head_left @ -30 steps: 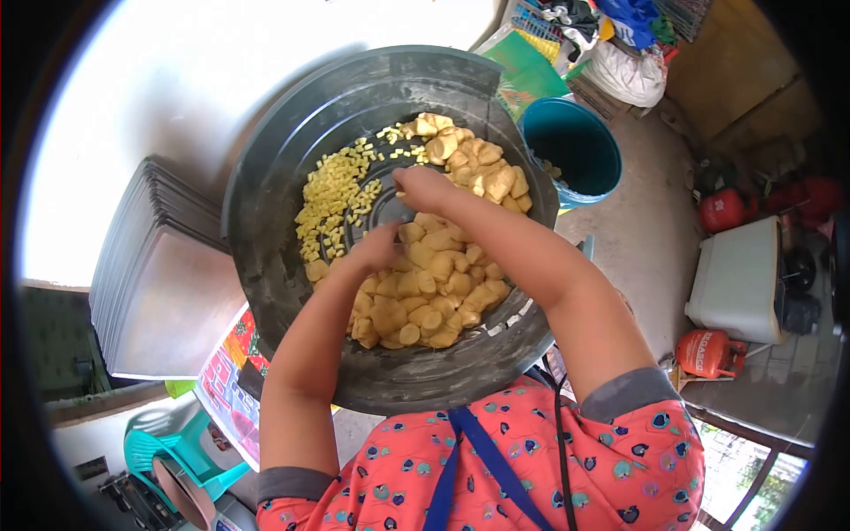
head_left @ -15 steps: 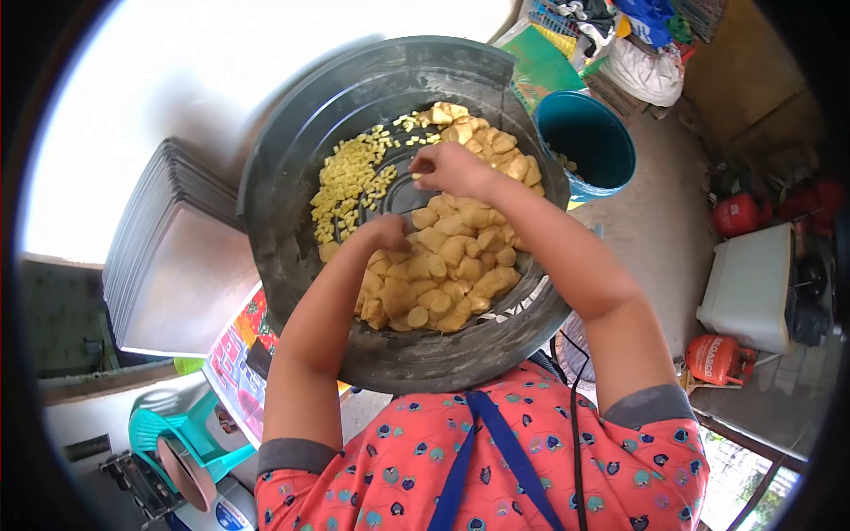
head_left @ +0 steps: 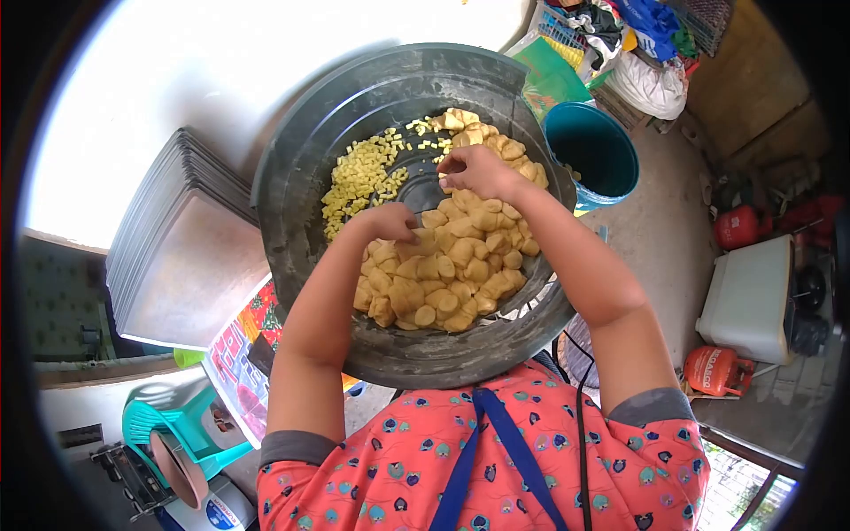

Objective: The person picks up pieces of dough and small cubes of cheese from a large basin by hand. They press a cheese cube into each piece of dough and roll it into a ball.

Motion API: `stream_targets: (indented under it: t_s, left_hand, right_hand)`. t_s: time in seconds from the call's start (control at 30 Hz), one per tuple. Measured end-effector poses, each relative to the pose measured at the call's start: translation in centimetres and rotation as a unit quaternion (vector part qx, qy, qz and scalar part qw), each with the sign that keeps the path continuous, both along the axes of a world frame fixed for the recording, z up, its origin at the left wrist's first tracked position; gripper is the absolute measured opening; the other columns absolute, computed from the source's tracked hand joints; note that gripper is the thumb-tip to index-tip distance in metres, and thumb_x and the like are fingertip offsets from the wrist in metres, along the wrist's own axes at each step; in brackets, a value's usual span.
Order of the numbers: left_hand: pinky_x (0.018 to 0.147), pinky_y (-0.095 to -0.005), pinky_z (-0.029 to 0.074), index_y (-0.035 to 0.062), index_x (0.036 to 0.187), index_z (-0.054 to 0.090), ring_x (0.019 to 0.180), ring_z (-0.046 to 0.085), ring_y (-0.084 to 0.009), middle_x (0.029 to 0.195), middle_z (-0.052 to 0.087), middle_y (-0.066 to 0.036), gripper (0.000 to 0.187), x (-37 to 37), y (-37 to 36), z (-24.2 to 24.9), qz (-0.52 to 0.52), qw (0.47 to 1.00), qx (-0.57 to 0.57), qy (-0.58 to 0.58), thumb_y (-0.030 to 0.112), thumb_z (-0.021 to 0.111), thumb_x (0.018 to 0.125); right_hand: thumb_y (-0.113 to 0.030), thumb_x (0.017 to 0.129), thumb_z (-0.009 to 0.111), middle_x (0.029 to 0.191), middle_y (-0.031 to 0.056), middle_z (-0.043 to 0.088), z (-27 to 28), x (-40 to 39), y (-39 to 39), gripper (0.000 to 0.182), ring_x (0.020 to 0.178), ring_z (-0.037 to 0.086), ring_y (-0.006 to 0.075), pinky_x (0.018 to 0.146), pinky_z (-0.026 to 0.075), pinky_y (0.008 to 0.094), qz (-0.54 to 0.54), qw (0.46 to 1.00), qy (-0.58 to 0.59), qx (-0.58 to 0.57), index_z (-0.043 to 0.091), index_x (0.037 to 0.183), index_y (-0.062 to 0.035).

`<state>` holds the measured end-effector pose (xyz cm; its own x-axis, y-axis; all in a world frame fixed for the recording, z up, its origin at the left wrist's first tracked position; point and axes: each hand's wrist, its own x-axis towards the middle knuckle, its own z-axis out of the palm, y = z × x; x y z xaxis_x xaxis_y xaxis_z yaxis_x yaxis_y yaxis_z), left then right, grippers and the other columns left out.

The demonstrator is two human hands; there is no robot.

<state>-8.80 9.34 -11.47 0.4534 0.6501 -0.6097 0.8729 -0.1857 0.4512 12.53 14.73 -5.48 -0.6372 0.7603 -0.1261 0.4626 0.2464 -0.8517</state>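
Note:
A large dark round basin [head_left: 301, 168] sits before me. Lumps of tan dough [head_left: 452, 301] fill its near and right side, and small yellow cubes [head_left: 359, 173] lie loose on its left side. My left hand [head_left: 387, 223] is at the left edge of the dough, its fingers closed on a piece of dough. Over the far part of the dough, beside the basin's bare middle, my right hand [head_left: 481, 171] has its fingers pinched together. Whatever is between those fingertips is too small to make out.
A blue bucket [head_left: 624, 168] stands right of the basin. Stacked metal trays [head_left: 190, 257] lean at the left, above a teal plastic chair [head_left: 190, 425]. Farther right are a white box [head_left: 748, 296] and an orange gas cylinder [head_left: 713, 370]. A black cord [head_left: 582, 442] hangs down my front.
The view has shifted slightly, so the basin appears a little farther right. Both hands stay over the dough; my left hand's fingers now reach slightly farther over the lumps.

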Motion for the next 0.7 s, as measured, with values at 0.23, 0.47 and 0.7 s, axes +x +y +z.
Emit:
stream_targets:
  t_s: [0.23,0.47,0.7]
  left_hand:
    - [0.058,-0.0298,0.049,-0.0017,0.103,0.059,0.065,0.062,-0.0165,0.084,0.063,-0.01,0.036,-1.1,-1.2,0.0,0.244,0.953,-0.131,-0.125,0.02,0.066,0.075]
    - [0.078,-0.0366,0.049,0.0064,0.117,0.055,0.092,0.06,-0.0318,0.104,0.06,-0.02,0.047,-4.6,-0.2,-2.9,0.232,0.959,0.16,0.01,0.008,0.062,0.07]
    - [0.086,-0.0386,0.046,-0.0031,0.108,0.058,0.103,0.056,-0.033,0.109,0.059,-0.022,0.046,-2.3,-1.0,-5.5,0.09,0.984,0.087,0.126,0.013,0.066,0.066]
  right_hand:
    - [-0.014,0.078,0.067,0.084,0.0072,0.064,0.1,0.2,0.1,0.028,0.071,0.059,0.0128,0.065,0.047,0.027,-0.026,0.996,0.011,-0.087,0.062,0.102,0.0005]
    - [-0.012,0.079,0.066,0.084,0.0075,0.064,-0.1,0.4,-0.3,0.027,0.069,0.058,0.0132,0.066,0.048,0.0268,-0.026,0.995,-0.006,-0.093,0.061,0.101,0.0026]
    - [-0.012,0.079,0.066,0.083,0.0071,0.064,0.0,-0.1,-0.8,0.025,0.069,0.057,0.0129,0.066,0.048,0.0268,-0.013,0.995,0.009,-0.095,0.062,0.1,0.0026]
